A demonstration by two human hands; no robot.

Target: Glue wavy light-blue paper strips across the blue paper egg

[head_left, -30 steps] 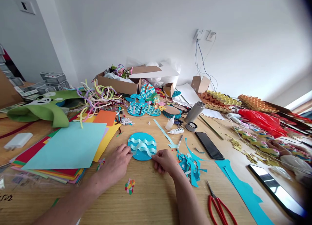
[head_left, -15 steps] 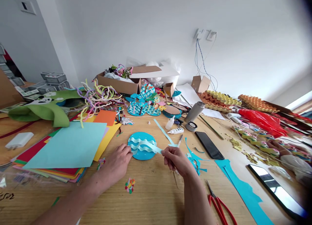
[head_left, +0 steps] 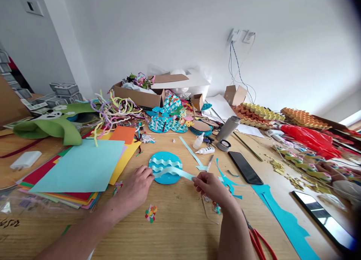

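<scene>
A blue disc (head_left: 166, 179) lies flat on the table, with wavy pale blue paper strips (head_left: 166, 162) across its upper part. One more pale blue paper strip (head_left: 184, 174) runs over the lower part and past the disc's right edge. My right hand (head_left: 207, 185) pinches that strip's free end between thumb and fingertips. My left hand (head_left: 142, 181) rests at the disc's left edge, its fingertips curled together over the strip's other end; the exact contact is hidden. Beyond the disc stand a small glue bottle (head_left: 198, 140) and a lying glue bottle (head_left: 205, 150).
Coloured paper sheets (head_left: 79, 164) are stacked at left. Red-handled scissors (head_left: 258, 237), blue paper scraps (head_left: 227, 181) and a black phone (head_left: 245, 168) lie at right. Small paper dots (head_left: 151, 213) sit in front. Pipe cleaners (head_left: 118, 109) and a cardboard box (head_left: 141, 96) are behind.
My right hand has moved slightly right and down, drawing the strip's free end lower across the disc. My left hand stays at the left edge. The view has shifted a little.
</scene>
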